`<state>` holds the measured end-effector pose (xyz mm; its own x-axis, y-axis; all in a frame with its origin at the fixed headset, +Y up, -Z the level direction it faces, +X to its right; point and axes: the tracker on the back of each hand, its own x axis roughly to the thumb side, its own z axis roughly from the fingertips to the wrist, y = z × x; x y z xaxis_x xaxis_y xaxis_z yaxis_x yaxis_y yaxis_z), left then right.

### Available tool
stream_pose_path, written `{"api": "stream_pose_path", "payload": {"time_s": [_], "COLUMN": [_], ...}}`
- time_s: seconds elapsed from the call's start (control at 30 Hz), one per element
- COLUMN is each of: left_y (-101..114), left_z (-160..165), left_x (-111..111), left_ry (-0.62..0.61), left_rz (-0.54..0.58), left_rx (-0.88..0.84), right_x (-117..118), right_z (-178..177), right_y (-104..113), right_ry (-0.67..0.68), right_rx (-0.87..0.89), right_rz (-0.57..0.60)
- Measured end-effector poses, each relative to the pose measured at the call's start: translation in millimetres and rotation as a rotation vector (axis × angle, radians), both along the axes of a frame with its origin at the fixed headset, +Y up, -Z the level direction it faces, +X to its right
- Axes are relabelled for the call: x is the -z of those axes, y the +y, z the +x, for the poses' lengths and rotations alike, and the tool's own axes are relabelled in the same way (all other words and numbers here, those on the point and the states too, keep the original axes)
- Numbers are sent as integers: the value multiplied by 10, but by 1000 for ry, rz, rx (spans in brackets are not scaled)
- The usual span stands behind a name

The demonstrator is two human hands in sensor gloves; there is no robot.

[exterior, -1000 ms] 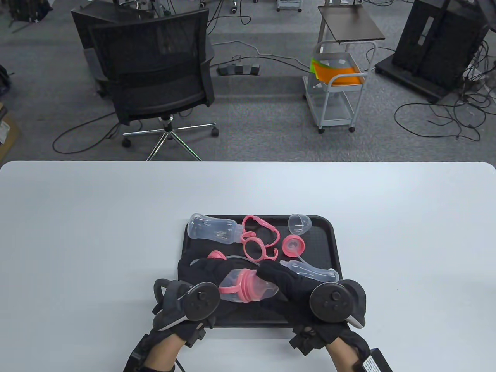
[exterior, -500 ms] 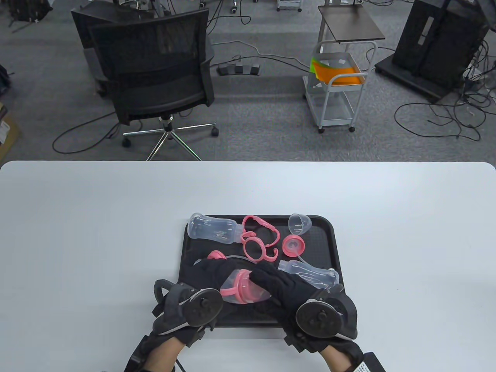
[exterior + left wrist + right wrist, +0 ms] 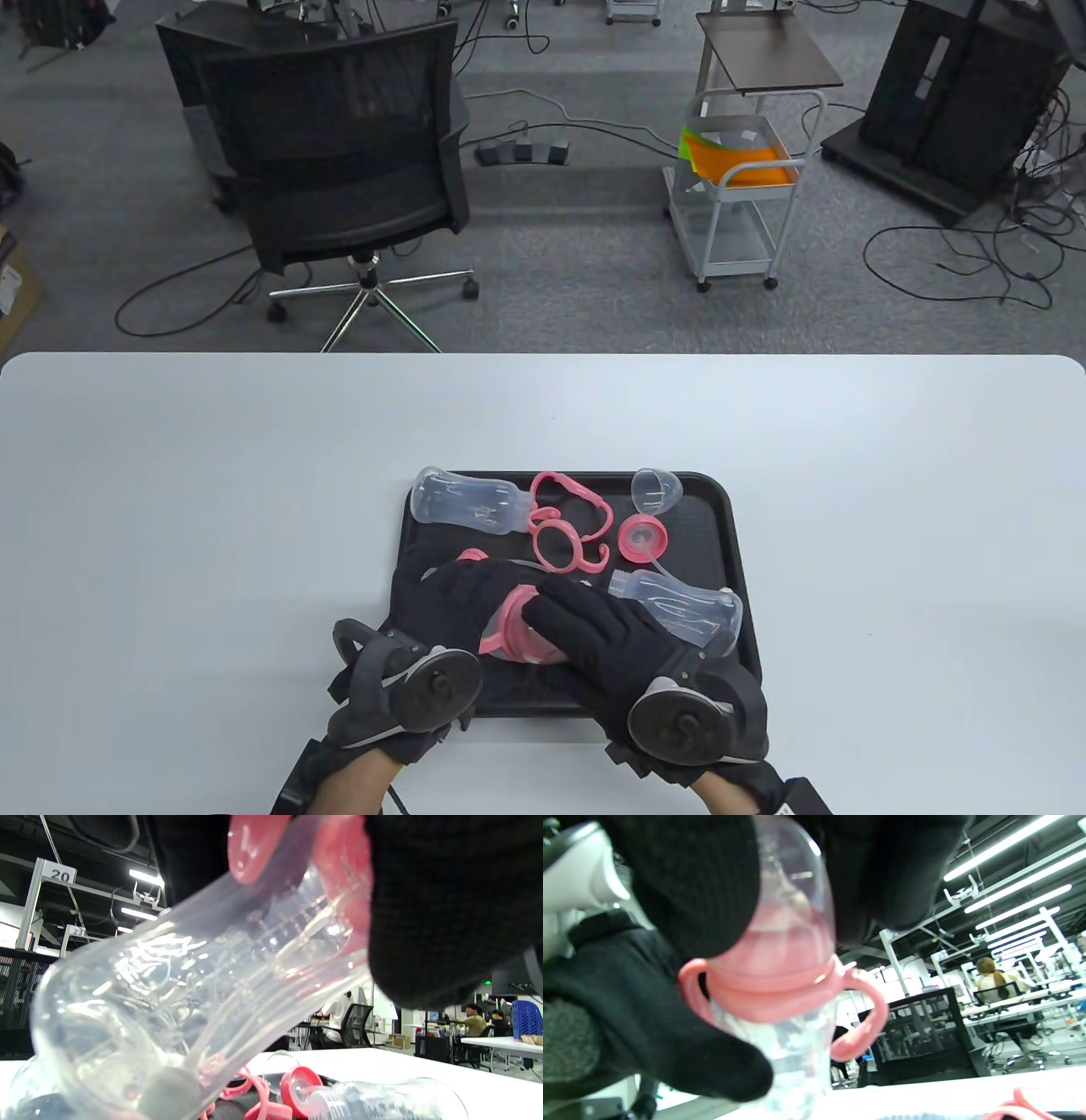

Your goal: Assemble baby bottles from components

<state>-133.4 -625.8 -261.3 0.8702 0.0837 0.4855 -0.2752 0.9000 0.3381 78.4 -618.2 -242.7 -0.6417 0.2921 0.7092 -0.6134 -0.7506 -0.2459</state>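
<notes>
A baby bottle (image 3: 507,626) with a pink handled collar (image 3: 780,988) and a clear dome cap (image 3: 793,899) is held over the near part of the black tray (image 3: 736,543). My left hand (image 3: 458,590) grips its clear body (image 3: 169,993) from the left. From the right, my right hand (image 3: 564,615) wraps over the cap end, hiding most of it in the table view. Loose on the tray lie a clear bottle (image 3: 462,503), two pink handle rings (image 3: 564,526), a clear cap (image 3: 656,490), a pink collar with a straw (image 3: 642,539) and a second clear bottle (image 3: 679,607).
A small pink part (image 3: 471,557) peeks out just beyond my left hand's fingers. The white table (image 3: 212,509) extends wide on both sides of the tray. An office chair (image 3: 339,170) and a cart (image 3: 738,178) stand beyond the far edge.
My right hand has slid left and toward me, closing over the bottle's cap end, which showed a second ago. The left hand has shifted slightly with the bottle. Tray parts are unmoved.
</notes>
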Motion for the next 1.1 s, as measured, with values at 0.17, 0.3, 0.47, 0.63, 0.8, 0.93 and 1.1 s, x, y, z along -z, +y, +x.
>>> {"api": "stream_pose_path", "payload": {"time_s": [0.17,0.3,0.47,0.63,0.8,0.93,1.1], "left_y": [24,64,120,88,10,-95,-234], "left_z": [-65,-165,-507,-899,-1177,-1340,-1461], "left_x": [-12,2,86,227,461,692,976], "left_ry": [-13,0,69,146,250,333,397], "left_rz": [40,29,-10,-40,-122,-195,-263], "left_rx": [-69,-143,-324,-511,-635,-708,-758], "right_x": [13,74,162,334,492,592,642], "right_z": [20,55,275,656,994,1218,1379], "right_y": [64,142,209,155,-4,-194,-377], "right_ry": [32,69,-76,-180,-247,-284,-312], "right_rx": [60,110,11,-30,-30,-24,5], "right_rz": [-21,-90,-48,-74,-149,-202,-241]}}
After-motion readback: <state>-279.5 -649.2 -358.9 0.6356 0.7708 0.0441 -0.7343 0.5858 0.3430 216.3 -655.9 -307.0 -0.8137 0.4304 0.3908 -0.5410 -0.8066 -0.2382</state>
